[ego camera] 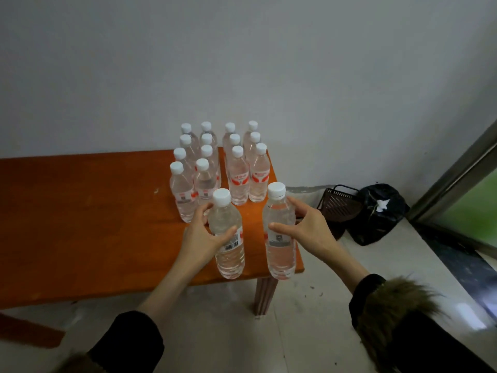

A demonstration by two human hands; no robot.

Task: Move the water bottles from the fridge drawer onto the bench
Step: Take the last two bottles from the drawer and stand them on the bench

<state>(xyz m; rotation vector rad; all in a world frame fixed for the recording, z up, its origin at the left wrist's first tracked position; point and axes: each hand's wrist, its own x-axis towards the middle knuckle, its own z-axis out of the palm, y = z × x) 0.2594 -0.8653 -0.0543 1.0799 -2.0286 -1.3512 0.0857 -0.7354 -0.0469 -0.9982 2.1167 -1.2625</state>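
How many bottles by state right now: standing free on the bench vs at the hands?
Standing free on the bench: 14 water bottles
At the left hand: 1 bottle, gripped
At the right hand: 1 bottle, fingers spread beside it
Total: 16 bottles, all white-capped

Clear water bottles (219,160), white caps, red-and-white labels; fourteen upright on orange bench (80,224), right end; four rows; two nearest (228,238) (279,232) at front edge.
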